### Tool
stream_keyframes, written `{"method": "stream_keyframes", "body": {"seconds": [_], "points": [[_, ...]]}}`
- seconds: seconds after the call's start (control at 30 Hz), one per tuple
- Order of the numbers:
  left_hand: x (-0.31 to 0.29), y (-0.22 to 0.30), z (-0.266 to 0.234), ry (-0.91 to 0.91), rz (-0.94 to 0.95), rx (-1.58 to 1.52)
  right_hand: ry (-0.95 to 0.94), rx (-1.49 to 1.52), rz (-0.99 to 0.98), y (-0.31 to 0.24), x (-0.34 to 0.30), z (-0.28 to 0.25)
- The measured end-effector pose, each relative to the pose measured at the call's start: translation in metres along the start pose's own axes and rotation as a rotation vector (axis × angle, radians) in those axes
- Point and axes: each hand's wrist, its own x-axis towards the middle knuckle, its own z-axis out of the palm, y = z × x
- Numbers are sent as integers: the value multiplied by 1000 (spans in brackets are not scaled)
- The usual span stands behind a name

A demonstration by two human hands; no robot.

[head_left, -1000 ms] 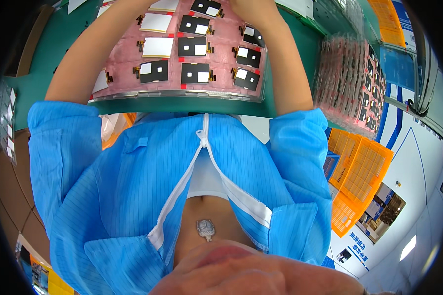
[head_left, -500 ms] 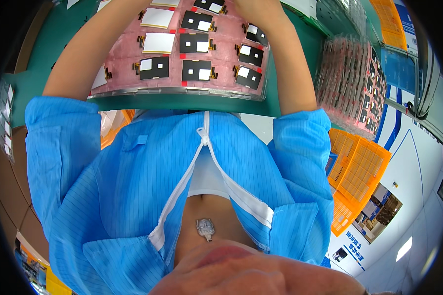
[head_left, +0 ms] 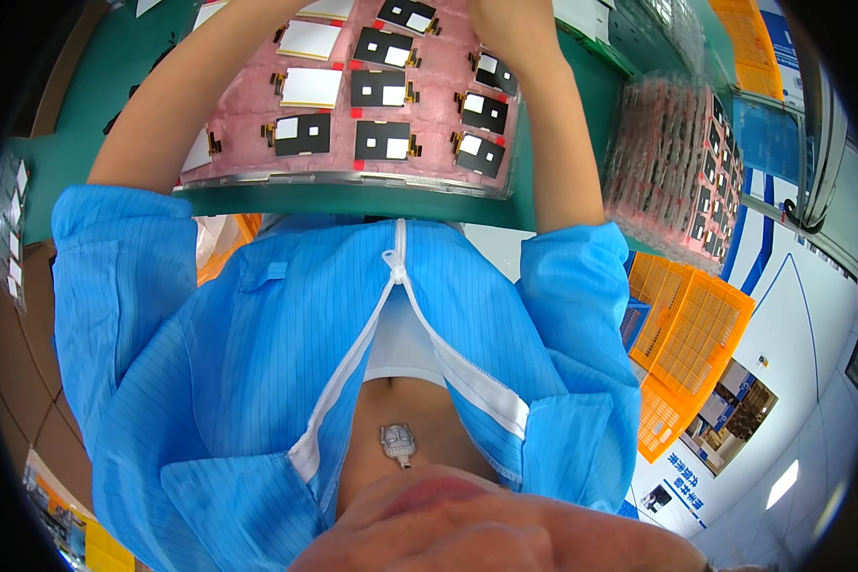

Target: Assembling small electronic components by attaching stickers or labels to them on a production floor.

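A clear plastic tray with a pink lining lies in front of me, its far part cut off by the top edge. Rows of small flat panels with short brown ribbon tabs rest in it. Some are black with white squares, like the black panel; others show a white face, like the white panel. My right hand is over the tray's far right part, nearest the right column of panels; its fingers are cut off by the top edge. My left forearm crosses the tray's left side, and that hand lies beyond the frame.
The tray sits on a green tabletop. A tall stack of similar filled trays stands at the right. Orange plastic crates are below it. At the far left is a brown box edge and another panel-filled tray.
My right hand has shifted slightly to the right and toward me. The left forearm has barely moved. The panels in view look the same.
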Motion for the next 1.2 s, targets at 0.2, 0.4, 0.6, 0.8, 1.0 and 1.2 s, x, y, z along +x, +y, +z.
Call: {"method": "stream_keyframes", "body": {"seconds": [0.2, 0.4, 0.6, 0.8, 1.0, 1.2], "points": [[5, -4, 4, 0, 31, -2, -48, 132, 11, 0, -1, 9], [11, -17, 8, 8, 82, 12, -100, 300, 11, 16, 9, 16], [10, -16, 12, 14, 125, -14, -200, 306, -43, 25, 20, 9], [4, -6, 12, 76, 41, -60, -197, 382, 51, 20, 59, -18], [18, -52, -30, 281, 22, 5, -79, 116, 21, 53, 115, 51], [43, -107, -13, 311, 6, 110, -218, -98, 286, 46, 118, 91]]}}
